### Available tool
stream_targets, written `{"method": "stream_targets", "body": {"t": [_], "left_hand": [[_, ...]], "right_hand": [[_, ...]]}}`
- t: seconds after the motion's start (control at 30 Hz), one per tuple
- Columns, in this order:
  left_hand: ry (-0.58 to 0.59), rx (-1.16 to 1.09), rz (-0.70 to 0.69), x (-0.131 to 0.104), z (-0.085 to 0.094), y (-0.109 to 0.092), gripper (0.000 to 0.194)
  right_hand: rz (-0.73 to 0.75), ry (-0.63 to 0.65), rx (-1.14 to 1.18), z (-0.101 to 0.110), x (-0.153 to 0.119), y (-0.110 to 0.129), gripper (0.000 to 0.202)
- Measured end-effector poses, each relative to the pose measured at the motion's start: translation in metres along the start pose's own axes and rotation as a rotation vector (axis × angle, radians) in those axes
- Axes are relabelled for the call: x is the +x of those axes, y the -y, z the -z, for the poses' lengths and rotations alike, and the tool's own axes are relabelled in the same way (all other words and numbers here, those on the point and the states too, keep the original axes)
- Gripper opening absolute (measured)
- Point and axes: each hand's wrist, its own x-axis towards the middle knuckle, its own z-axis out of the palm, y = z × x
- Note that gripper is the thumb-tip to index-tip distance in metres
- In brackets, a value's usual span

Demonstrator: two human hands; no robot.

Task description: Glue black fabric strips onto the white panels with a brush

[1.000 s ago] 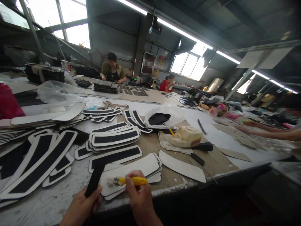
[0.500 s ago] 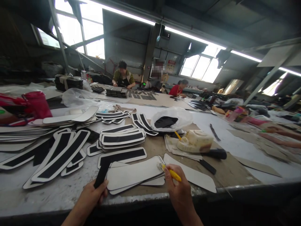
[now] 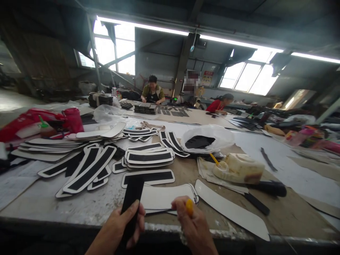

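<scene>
A black strip is held between the thumb and fingers of my left hand, at the table's front edge. My right hand is closed round a yellow-handled brush, whose bristles are hard to make out below the hand. White curved panels lie stacked between and behind my hands. One more white panel lies to the right. Behind my left hand is a white panel with a black strip on it, and beyond it a pile of similar pieces.
A stained plastic container with a yellow stick stands at right, near a black-handled tool. Behind is a plastic bag with black pieces. More strip-bearing panels lie left. Two people work across the table.
My left hand has raised and turned the black strip, its broad face now showing. My right hand has drawn the brush back off the white panel towards me. The view has swung left.
</scene>
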Motion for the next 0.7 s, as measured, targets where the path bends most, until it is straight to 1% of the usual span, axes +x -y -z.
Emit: {"method": "stream_targets", "body": {"t": [0.07, 0.17, 0.23, 0.27, 0.3, 0.33, 0.4, 0.47, 0.53, 0.6, 0.63, 0.7], "left_hand": [[0.064, -0.019, 0.014, -0.001, -0.011, 0.011, 0.041], [0.123, -0.032, 0.045, 0.0, -0.021, 0.03, 0.042], [0.109, -0.023, 0.078, -0.001, -0.027, 0.041, 0.042], [0.095, -0.028, 0.082, -0.001, -0.029, 0.046, 0.042], [0.083, -0.038, 0.079, -0.001, -0.031, 0.051, 0.042], [0.073, -0.052, 0.074, 0.0, -0.033, 0.056, 0.042], [0.078, -0.058, 0.062, 0.001, -0.035, 0.066, 0.044], [0.091, 0.016, 0.047, 0.002, -0.036, 0.072, 0.045], [0.114, 0.102, -0.018, 0.002, -0.035, 0.076, 0.043], [0.16, 0.182, -0.091, 0.003, -0.034, 0.08, 0.041], [0.189, 0.215, -0.107, 0.003, -0.033, 0.082, 0.04], [0.236, 0.283, -0.075, 0.004, -0.031, 0.087, 0.042]], "right_hand": [[-0.065, 0.077, 0.103, -0.017, 0.001, 0.0, 0.029], [-0.274, 0.182, 0.393, -0.033, -0.003, -0.001, 0.028], [-0.418, 0.261, 0.609, -0.037, -0.009, -0.004, 0.03], [-0.464, 0.286, 0.673, -0.038, -0.013, -0.006, 0.03], [-0.486, 0.291, 0.689, -0.037, -0.017, -0.009, 0.029], [-0.488, 0.265, 0.658, -0.035, -0.02, -0.014, 0.029], [-0.465, 0.128, 0.512, -0.029, -0.025, -0.025, 0.03], [-0.453, -0.036, 0.368, -0.021, -0.026, -0.037, 0.032], [-0.454, -0.161, 0.287, -0.012, -0.025, -0.044, 0.033], [-0.435, -0.209, 0.253, -0.004, -0.021, -0.043, 0.032], [-0.42, -0.207, 0.247, 0.0, -0.018, -0.04, 0.031], [-0.403, -0.173, 0.267, 0.008, -0.009, -0.031, 0.028]]}}
